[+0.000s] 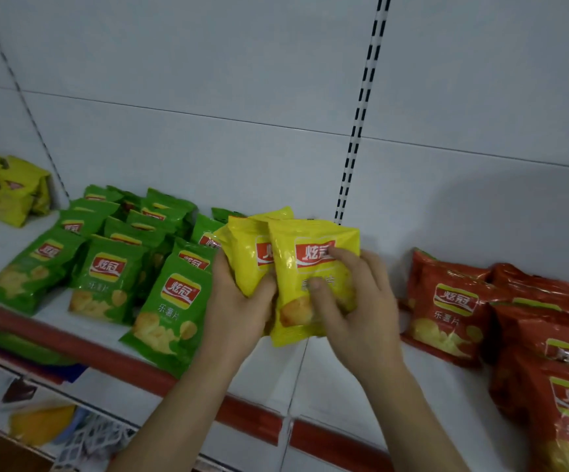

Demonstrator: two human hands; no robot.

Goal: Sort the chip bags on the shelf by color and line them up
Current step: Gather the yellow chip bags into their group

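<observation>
Centrally, both hands are holding yellow bags over the shelf (310, 379). The left hand (239, 301) is gripping the rear yellow bag (247, 253) from its left side, thumb curling across the lower front. The right hand (358, 301) is clasping the front yellow bag (305, 267), its thumb pressing on the middle of the pack and its fingers wrapping round the right edge near the red logo. The two packs are overlapping, the front one sitting slightly right of and lower than the other.

Just left of the hands, green bags (113, 260) are lying in several rows on the white shelf, the nearest one touching the left wrist area. Farther left, olive-yellow bags (14, 189) are standing against the back panel (208, 97). To the right, well apart from the hands, red bags (480, 308) are piling up toward the frame edge. A red strip (252, 413) is running along the shelf front, and a slotted upright (358, 124) is rising behind the yellow packs.
</observation>
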